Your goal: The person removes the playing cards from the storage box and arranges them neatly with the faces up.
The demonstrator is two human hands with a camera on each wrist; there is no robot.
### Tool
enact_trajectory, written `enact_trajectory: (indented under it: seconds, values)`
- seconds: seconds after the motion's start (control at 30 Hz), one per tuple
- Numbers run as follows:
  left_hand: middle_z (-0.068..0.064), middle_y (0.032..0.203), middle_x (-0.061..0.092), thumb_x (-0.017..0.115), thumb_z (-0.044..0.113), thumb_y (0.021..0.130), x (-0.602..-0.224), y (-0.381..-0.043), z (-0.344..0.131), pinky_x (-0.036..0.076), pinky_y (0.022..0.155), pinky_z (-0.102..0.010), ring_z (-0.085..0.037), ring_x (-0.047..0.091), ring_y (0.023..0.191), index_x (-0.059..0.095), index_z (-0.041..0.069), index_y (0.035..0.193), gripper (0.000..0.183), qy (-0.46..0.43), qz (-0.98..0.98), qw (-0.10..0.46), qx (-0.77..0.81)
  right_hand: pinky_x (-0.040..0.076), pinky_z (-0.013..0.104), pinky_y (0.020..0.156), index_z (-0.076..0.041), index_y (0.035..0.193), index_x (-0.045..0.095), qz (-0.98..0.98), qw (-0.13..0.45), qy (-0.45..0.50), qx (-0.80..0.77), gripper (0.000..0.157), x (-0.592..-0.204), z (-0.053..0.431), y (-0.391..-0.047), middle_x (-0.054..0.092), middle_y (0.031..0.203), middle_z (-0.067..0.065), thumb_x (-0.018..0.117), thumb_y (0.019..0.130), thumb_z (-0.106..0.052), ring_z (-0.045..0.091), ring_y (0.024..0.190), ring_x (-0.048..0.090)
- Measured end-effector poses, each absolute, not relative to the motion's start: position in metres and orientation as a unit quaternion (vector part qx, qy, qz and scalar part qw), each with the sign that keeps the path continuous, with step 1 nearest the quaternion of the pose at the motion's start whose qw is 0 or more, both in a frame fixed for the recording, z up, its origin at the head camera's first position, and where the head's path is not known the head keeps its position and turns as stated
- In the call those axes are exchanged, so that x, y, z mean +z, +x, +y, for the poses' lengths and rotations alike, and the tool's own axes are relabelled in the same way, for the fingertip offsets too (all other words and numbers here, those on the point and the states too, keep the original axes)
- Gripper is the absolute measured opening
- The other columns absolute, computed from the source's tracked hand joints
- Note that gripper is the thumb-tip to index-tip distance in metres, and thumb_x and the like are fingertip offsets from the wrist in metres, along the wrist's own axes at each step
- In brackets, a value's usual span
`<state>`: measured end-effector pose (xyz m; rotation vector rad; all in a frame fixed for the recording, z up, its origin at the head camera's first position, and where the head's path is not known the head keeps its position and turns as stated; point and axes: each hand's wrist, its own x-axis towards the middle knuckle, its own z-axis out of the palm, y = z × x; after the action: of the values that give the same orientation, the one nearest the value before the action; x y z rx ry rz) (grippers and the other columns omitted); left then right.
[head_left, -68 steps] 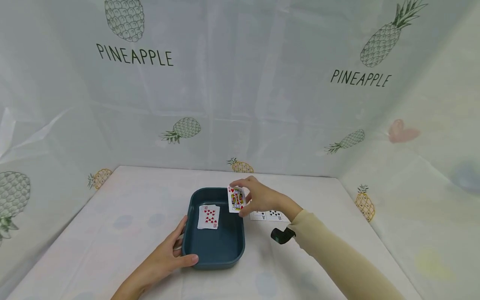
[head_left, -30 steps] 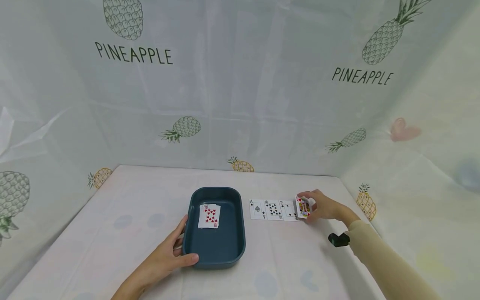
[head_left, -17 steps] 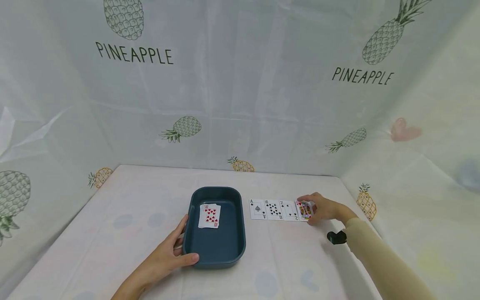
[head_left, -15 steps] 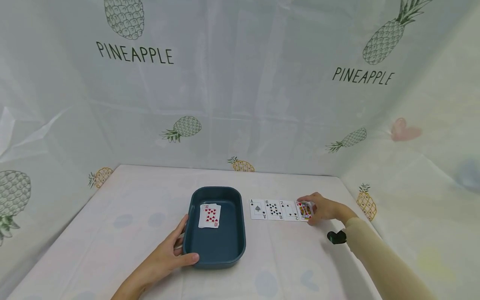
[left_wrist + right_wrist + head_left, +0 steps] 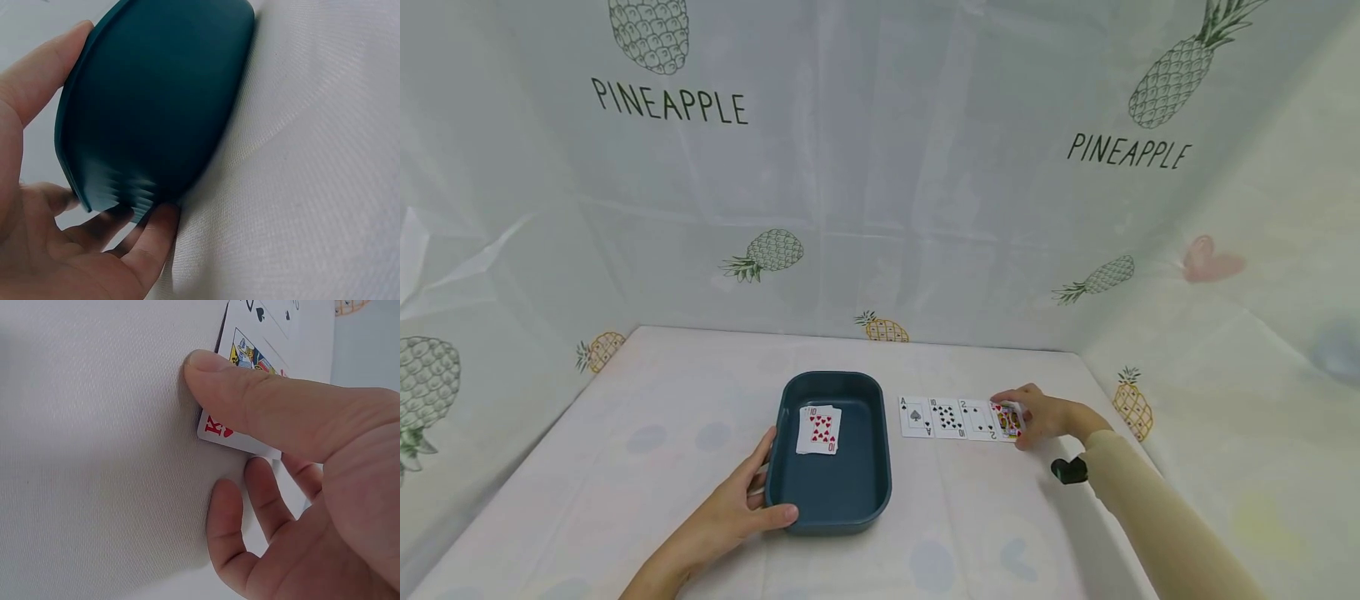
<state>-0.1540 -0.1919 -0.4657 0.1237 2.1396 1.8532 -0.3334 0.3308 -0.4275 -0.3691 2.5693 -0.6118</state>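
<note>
My left hand (image 5: 730, 512) holds the dark teal tray (image 5: 831, 500) by its left side, thumb on the rim and fingers against the outer wall (image 5: 156, 94). Inside the tray lies a small stack of playing cards (image 5: 818, 430), ten of hearts on top. At the right end of a row of cards, my right hand (image 5: 1047, 417) holds the king of hearts (image 5: 1009, 421) between thumb and forefinger, flat against the cloth. In the right wrist view the thumb lies across the king (image 5: 215, 428); the forefinger is hidden.
Left of the king lie an ace of spades (image 5: 916, 418), a black ten (image 5: 948, 419) and a two of spades (image 5: 979, 420), side by side. White cloth (image 5: 647, 500) covers the table. Pineapple-printed sheets (image 5: 880, 167) hang behind and at the sides.
My right hand has carried the king of hearts from above the tray rightward and laid it flat beside the two. It has since shifted slightly left. My left hand stays on the tray.
</note>
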Motion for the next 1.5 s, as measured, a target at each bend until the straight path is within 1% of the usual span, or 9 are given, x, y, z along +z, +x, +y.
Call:
enact_trajectory:
  seconds: [0.13,0.37,0.53,0.83,1.0,1.13,1.37,1.5]
  values:
    - [-0.021,0.176,0.014,0.086,0.025,0.092,-0.4654,-0.1532,-0.1915,0.057,0.104,-0.043,-0.036,0.057,0.140,0.006,0.028,0.173,0.114,0.040,0.746,0.153,0.646,0.047,0.054,0.099,-0.025,0.158,0.049,0.935,0.240,-0.126,-0.228,0.093,-0.4263,0.3300,-0.3329,0.032,0.153,0.019,0.089,0.077,-0.003,0.038,0.127,0.048]
    - [-0.021,0.176,0.015,0.086,0.026,0.092,-0.4643,-0.1524,-0.1909,0.057,0.104,-0.043,-0.035,0.058,0.138,0.006,0.028,0.173,0.114,0.041,0.748,0.151,0.645,0.046,0.053,0.098,-0.030,0.158,0.050,0.939,0.240,-0.112,-0.218,0.092,-0.4268,0.3299,-0.3344,0.029,0.157,0.016,0.090,0.079,-0.005,0.034,0.124,0.045]
    - [-0.022,0.175,0.017,0.086,0.027,0.091,-0.4641,-0.1528,-0.1908,0.057,0.104,-0.044,-0.036,0.059,0.137,0.006,0.029,0.173,0.114,0.044,0.748,0.151,0.645,0.045,0.053,0.097,-0.030,0.158,0.049,0.939,0.239,-0.114,-0.218,0.094,-0.4264,0.3297,-0.3330,0.028,0.157,0.017,0.089,0.078,-0.004,0.034,0.123,0.045]
    - [-0.021,0.175,0.016,0.087,0.026,0.091,-0.4653,-0.1535,-0.1912,0.058,0.104,-0.044,-0.035,0.059,0.137,0.006,0.029,0.173,0.115,0.042,0.749,0.151,0.644,0.046,0.052,0.096,-0.028,0.159,0.049,0.937,0.237,-0.119,-0.229,0.094,-0.4278,0.3306,-0.3333,0.027,0.157,0.019,0.089,0.077,-0.001,0.034,0.122,0.045]
    - [-0.021,0.175,0.016,0.087,0.026,0.091,-0.4653,-0.1531,-0.1911,0.057,0.104,-0.043,-0.034,0.059,0.137,0.006,0.029,0.173,0.115,0.039,0.749,0.151,0.644,0.046,0.053,0.098,-0.030,0.159,0.049,0.934,0.244,-0.115,-0.235,0.094,-0.4278,0.3313,-0.3341,0.025,0.158,0.019,0.088,0.079,-0.002,0.036,0.125,0.045]
    - [-0.021,0.175,0.016,0.086,0.026,0.091,-0.4655,-0.1534,-0.1913,0.057,0.104,-0.043,-0.034,0.059,0.137,0.006,0.030,0.173,0.115,0.041,0.748,0.151,0.645,0.046,0.054,0.098,-0.028,0.160,0.048,0.934,0.241,-0.120,-0.235,0.094,-0.4275,0.3317,-0.3336,0.025,0.158,0.021,0.088,0.080,-0.003,0.037,0.124,0.046]
    - [-0.020,0.176,0.014,0.086,0.024,0.092,-0.4661,-0.1536,-0.1923,0.057,0.105,-0.042,-0.035,0.058,0.139,0.007,0.030,0.173,0.114,0.045,0.747,0.151,0.646,0.045,0.049,0.094,-0.026,0.163,0.042,0.935,0.226,-0.139,-0.235,0.100,-0.4302,0.3312,-0.3320,0.028,0.155,0.021,0.089,0.078,-0.003,0.034,0.121,0.046]
    - [-0.020,0.176,0.014,0.085,0.025,0.092,-0.4666,-0.1535,-0.1920,0.057,0.105,-0.042,-0.035,0.058,0.138,0.006,0.030,0.173,0.113,0.047,0.745,0.154,0.647,0.045,0.048,0.094,-0.023,0.163,0.042,0.937,0.213,-0.151,-0.230,0.099,-0.4306,0.3305,-0.3297,0.026,0.156,0.022,0.090,0.078,-0.004,0.035,0.120,0.048]
